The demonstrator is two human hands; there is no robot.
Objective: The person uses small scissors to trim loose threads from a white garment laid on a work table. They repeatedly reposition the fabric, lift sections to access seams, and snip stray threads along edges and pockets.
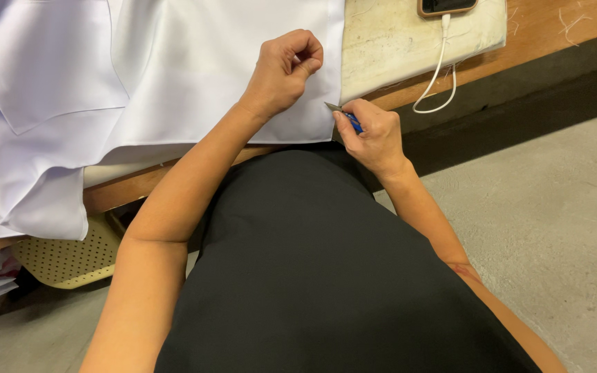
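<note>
The person wears a plain black garment (326,276), smooth and close-fitting, filling the space below and between the two hands. Both forearms are bare to the elbow, with no sleeves, rings, watch or bracelets visible on either hand.

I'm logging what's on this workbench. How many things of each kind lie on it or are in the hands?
White fabric pieces: 1, under the left hand
Thread snips: 1, in the right hand
Phones: 1
White charging cables: 1
Cream pads: 1
Total: 5
</note>
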